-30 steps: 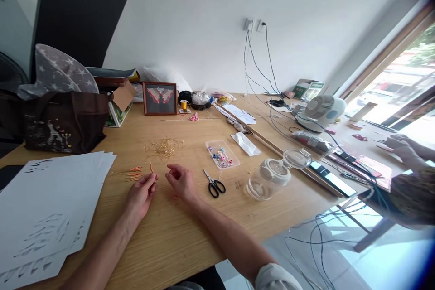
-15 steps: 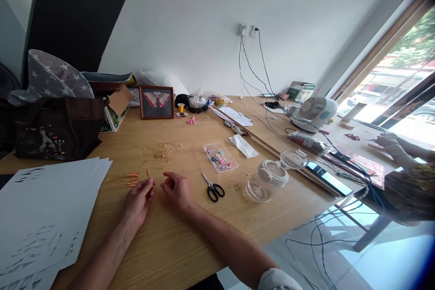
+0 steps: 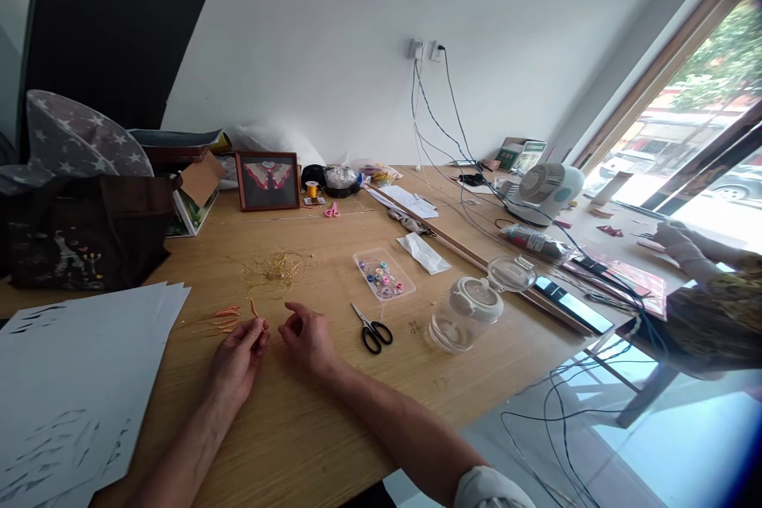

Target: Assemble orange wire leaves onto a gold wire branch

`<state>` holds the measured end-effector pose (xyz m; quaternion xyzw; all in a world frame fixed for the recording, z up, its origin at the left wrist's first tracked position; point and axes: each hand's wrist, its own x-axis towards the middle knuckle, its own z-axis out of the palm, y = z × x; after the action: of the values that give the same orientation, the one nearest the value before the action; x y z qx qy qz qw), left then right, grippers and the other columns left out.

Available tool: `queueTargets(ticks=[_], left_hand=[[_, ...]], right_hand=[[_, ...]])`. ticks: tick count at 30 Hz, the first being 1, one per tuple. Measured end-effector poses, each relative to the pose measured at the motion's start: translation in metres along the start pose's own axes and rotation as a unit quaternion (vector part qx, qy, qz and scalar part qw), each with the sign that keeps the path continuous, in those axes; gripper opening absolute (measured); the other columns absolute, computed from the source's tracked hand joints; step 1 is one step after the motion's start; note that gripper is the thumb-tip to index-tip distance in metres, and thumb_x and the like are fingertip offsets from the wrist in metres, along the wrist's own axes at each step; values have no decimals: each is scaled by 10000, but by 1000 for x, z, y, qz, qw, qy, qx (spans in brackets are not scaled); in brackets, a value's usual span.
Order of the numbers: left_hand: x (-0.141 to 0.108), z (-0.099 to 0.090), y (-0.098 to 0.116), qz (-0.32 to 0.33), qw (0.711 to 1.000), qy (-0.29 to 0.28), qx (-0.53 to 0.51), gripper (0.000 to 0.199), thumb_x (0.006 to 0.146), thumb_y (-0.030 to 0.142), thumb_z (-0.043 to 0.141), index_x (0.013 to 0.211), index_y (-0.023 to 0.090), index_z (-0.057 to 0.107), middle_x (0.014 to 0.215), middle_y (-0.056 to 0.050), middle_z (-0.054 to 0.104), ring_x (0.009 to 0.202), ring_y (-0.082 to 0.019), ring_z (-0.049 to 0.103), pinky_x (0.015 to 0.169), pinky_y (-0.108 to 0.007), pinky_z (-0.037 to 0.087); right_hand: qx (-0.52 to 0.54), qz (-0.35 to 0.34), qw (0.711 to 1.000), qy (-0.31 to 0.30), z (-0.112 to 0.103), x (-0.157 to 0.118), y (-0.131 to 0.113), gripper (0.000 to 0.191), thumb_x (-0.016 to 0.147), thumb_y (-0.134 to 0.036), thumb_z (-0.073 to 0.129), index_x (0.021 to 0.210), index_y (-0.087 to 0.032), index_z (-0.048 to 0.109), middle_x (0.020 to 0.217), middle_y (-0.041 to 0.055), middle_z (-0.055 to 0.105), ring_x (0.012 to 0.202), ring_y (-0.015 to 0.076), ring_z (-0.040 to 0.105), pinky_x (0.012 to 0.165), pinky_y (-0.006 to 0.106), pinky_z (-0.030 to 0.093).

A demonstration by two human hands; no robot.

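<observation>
My left hand (image 3: pixel 238 357) pinches a small orange petal-like piece (image 3: pixel 253 308) upright between thumb and fingertips. Just to its right, my right hand (image 3: pixel 309 340) is curled, its index finger bent out toward the left hand and its other fingers drawn in. Anything thin between those fingers is too small to make out. Several similar orange pieces (image 3: pixel 226 317) with thin stems lie to the left of my left hand. A loose tangle of gold wire (image 3: pixel 279 268) is on the table beyond both hands. Black-handled scissors (image 3: pixel 372 332) lie to the right, blades partly apart.
A clear tray of beads (image 3: pixel 384 276) and a lidded transparent jar (image 3: pixel 461 317) stand to the right. White sheets (image 3: pixel 101 381) cover the left side. Farther back are a framed collar (image 3: pixel 267 181), pink scissors (image 3: pixel 332 210) and a fan (image 3: pixel 544 192). Another person's gloved hand (image 3: pixel 684 246) is at far right.
The whole view has shifted slightly as the head turned. Both hands keep nearly the same pose, and the orange piece stays in my left hand.
</observation>
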<state>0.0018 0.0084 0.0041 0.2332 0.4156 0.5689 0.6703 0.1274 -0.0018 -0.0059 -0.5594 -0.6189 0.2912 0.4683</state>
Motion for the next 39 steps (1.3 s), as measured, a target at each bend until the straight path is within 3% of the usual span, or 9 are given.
queueTargets(ticks=[7,15,21,32,35,39], left_hand=[[1,2,1,-3,1000,3,-20,211,510,142,767,652,108,616,599,15,596,499,-52,501,463,-133,422],[-2,6,3,-26,994,18,-107,96,672,46,645,627,102,582,556,3,569,474,-61,511,421,-141,397],[-4,7,6,-58,979,62,-187,139,777,38,546,655,96,578,583,-17,585,502,-62,549,476,-143,450],[-6,8,7,-62,962,111,-240,183,804,25,505,650,103,565,587,-17,583,505,-55,551,506,-140,476],[-6,9,8,-66,955,127,-258,185,801,15,503,650,105,559,585,-14,578,508,-56,550,503,-142,475],[-7,11,11,-77,944,128,-296,184,780,0,525,629,101,551,592,-16,578,526,-65,557,510,-154,481]], right_hand=[[-18,-19,1000,8,-1,-1,-3,445,727,-140,555,1172,-143,535,711,-4,646,620,112,584,647,216,465],[-68,-89,994,20,3,-5,-2,431,760,-137,517,1191,-128,497,720,7,642,619,116,585,639,217,468],[-149,-178,972,35,7,-8,-7,372,822,-149,441,1189,-106,480,731,27,634,639,128,586,643,227,465],[-239,-277,930,39,12,-10,-4,347,899,-194,388,1230,-108,449,787,62,647,691,133,603,643,232,480],[-268,-303,914,23,10,-11,-2,370,898,-163,385,1262,-115,430,771,59,630,680,136,584,630,233,473],[-299,-327,896,-43,6,-14,-1,451,884,-117,383,1332,-159,367,823,63,612,745,154,564,655,247,470]])
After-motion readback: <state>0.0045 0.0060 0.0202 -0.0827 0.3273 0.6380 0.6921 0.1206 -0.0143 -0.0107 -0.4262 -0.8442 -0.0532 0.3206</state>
